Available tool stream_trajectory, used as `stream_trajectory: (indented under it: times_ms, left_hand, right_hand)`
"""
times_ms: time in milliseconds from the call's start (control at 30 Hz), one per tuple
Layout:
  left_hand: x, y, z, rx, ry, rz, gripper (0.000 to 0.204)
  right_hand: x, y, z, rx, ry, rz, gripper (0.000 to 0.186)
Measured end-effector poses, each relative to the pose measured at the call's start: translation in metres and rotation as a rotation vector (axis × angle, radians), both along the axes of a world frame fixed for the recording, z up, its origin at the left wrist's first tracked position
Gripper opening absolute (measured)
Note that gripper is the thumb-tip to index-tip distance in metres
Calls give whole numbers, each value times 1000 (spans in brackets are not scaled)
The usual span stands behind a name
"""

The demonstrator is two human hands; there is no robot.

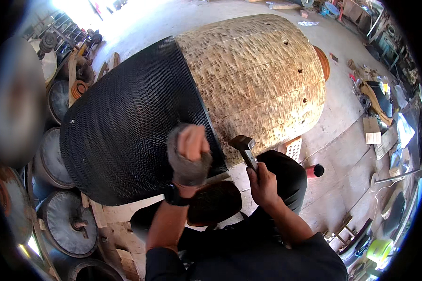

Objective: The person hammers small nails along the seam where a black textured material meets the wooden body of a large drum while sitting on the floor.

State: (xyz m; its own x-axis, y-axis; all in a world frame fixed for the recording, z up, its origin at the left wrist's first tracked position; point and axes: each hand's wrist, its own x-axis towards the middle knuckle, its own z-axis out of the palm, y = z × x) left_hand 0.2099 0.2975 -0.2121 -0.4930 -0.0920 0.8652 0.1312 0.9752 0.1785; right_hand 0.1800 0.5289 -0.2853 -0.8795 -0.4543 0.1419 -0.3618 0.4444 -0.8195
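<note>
Black ribbed sheeting (126,117) covers the left portion of the wooden drum (253,70) lying before the person; the right portion is bare. Right hand (263,185) fingers grasp a hammer (247,154); left hand (190,152) fingers curl, blurred, contents unclear.

Large wooden barrel form (262,70) blocks way forward; black ribbed sleeve (126,117) around its left part. Short gap between left hand (190,152) and right hand (263,185), hammer (244,149) crowding its right side. Right knee (288,180) bars low path beside right hand. Beyond knee: perforated crate (294,148), red cylinder (314,171), then open floor (337,110) past barrel's right end. Row of round-ended cylinders (69,222) walls off left side; cardboard box (372,131) and clutter edge far right.
</note>
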Motion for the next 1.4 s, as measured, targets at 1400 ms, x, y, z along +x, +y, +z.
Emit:
stream_trajectory:
  times_ms: [1400]
  left_hand:
    - [107,96,-104,111,-753,-132,36]
  right_hand:
    - [0,-16,12,-131,183,99,17]
